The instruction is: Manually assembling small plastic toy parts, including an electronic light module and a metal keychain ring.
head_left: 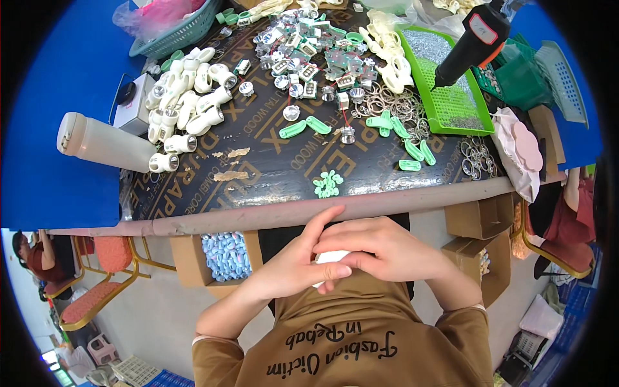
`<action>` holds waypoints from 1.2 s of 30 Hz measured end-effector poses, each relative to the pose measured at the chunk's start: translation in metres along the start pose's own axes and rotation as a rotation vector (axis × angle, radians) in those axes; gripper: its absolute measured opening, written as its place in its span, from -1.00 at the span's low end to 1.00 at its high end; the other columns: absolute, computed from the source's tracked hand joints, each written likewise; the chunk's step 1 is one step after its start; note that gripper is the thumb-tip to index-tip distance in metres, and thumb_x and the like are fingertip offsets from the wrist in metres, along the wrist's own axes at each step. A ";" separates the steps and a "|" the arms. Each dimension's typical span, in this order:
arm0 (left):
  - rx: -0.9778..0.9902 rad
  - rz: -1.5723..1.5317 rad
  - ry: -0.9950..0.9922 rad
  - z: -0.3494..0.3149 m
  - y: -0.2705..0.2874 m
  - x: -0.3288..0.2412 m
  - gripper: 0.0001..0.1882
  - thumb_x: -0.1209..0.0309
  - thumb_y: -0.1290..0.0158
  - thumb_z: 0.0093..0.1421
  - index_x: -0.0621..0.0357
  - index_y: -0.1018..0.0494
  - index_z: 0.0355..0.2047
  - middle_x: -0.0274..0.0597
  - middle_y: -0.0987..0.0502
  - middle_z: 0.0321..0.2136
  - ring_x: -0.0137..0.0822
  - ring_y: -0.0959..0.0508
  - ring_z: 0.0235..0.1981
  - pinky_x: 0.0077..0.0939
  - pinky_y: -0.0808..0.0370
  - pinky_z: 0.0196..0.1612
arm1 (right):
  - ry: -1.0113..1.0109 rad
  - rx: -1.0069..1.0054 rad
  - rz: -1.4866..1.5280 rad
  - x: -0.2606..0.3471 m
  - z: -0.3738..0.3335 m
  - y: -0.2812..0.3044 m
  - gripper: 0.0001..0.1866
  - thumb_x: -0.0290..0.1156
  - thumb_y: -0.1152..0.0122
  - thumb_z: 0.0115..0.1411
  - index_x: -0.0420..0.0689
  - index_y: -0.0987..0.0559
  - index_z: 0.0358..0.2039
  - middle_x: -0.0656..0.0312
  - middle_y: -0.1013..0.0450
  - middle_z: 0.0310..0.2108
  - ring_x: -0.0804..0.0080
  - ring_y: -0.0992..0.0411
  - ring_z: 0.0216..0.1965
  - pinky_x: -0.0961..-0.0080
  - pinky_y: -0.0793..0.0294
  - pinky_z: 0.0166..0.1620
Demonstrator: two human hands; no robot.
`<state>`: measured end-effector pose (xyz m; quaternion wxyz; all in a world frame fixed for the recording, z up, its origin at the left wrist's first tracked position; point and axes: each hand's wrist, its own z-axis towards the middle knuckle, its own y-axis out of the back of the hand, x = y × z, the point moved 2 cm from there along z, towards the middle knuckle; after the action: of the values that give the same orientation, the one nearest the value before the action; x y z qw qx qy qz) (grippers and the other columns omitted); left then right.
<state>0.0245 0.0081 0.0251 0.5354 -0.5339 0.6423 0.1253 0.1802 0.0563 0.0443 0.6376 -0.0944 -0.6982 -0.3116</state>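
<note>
Close to my body, just off the table's front edge, my left hand (298, 259) and my right hand (382, 248) come together around a small white plastic piece (330, 257). Fingers of both hands wrap it, so most of its shape is hidden. On the table ahead of them lies a little heap of small green plastic parts (328, 184). Further in are long green plastic covers (293, 129). White mini flashlights (205, 120) are piled at the left. Small circuit boards with wired lamp cups (309, 55) make a heap at the far middle.
A white bottle (113, 143) stands at the left. Right of the middle are metal rings (393, 103) and a bright green tray (445, 120) of small metal parts; a black power screwdriver (467, 48) hangs over it. Below the table, a cardboard box (187, 258) holds blue pieces.
</note>
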 end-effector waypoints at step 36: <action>-0.302 -0.490 -0.449 0.031 -0.004 -0.018 -0.57 0.64 -0.08 0.05 0.09 -0.20 -0.11 -0.08 -0.49 -0.26 -0.59 -0.39 -0.60 -0.74 -0.29 -0.65 | -0.015 -0.351 0.923 -0.011 0.003 0.047 -0.87 -0.39 0.09 0.27 -0.15 -0.32 -0.23 0.10 -0.45 -0.25 0.31 -0.48 -0.27 0.46 -0.49 -0.22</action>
<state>0.0423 0.0397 0.0291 0.5921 -0.7044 0.3361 0.2008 0.2041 0.0975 0.0489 0.6786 -0.5022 -0.5248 -0.1089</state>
